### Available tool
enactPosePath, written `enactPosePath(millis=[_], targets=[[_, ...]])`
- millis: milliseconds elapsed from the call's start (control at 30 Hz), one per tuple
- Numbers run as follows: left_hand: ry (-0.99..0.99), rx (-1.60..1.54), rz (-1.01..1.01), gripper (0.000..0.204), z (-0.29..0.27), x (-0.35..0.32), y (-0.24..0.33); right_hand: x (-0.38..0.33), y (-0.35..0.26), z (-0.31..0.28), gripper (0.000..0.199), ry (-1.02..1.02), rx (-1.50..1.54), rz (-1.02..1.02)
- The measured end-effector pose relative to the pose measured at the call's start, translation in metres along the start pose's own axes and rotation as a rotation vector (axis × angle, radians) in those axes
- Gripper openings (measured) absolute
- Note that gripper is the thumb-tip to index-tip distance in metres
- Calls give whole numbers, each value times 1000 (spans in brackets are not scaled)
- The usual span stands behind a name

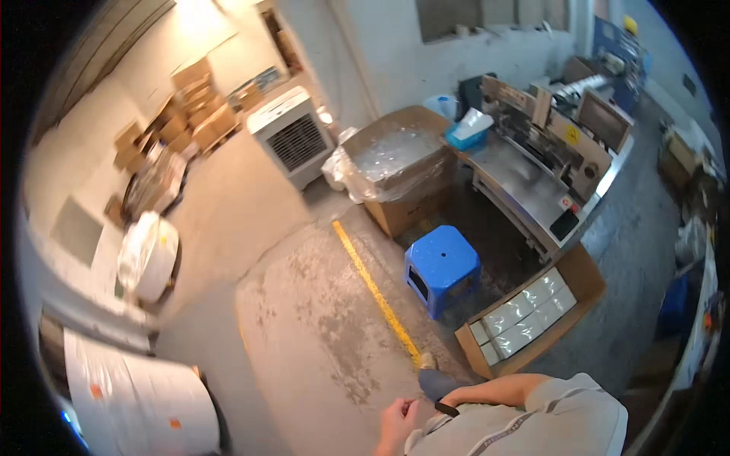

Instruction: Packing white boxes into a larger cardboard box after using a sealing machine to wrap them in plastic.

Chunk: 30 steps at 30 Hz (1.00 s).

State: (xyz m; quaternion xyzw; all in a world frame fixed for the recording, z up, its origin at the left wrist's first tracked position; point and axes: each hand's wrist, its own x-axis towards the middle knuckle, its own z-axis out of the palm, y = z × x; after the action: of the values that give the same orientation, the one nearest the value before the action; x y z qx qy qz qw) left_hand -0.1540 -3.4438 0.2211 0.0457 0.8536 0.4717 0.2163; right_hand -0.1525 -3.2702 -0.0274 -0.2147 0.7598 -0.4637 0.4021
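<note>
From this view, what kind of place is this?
Likely a small packaging workshop: a metal packing machine, large white film rolls, and an open carton of wrapped white packs on a concrete floor.

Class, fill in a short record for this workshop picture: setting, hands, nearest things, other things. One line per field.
setting: workshop with concrete floor and a yellow floor line
left hand: left hand at lower edge, loosely curled, holding nothing
right hand: not visible
nearest things: blue plastic stool; open cardboard box of white packs
other things: packing machine; plastic-lined carton; air cooler; large white roll
</note>
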Motion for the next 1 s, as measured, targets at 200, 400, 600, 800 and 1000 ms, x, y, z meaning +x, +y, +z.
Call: enactPosePath(millis=[200,400,600,800,1000], targets=[[-423,422,-161,54,-23,176,-98,50,13,-99,58,135,278,43],[-566,764,-71,66,-41,326,-124,99,11,-189,63,226,486,147],[-798,841,116,36,-50,520,-74,125,17,-307,68,321,633,260],[-1196,716,175,19,-36,614,14,107,37,-356,79,467,765,405],[-1305,981,251,19,8,683,63,106,79,-405,71,583,823,259]])
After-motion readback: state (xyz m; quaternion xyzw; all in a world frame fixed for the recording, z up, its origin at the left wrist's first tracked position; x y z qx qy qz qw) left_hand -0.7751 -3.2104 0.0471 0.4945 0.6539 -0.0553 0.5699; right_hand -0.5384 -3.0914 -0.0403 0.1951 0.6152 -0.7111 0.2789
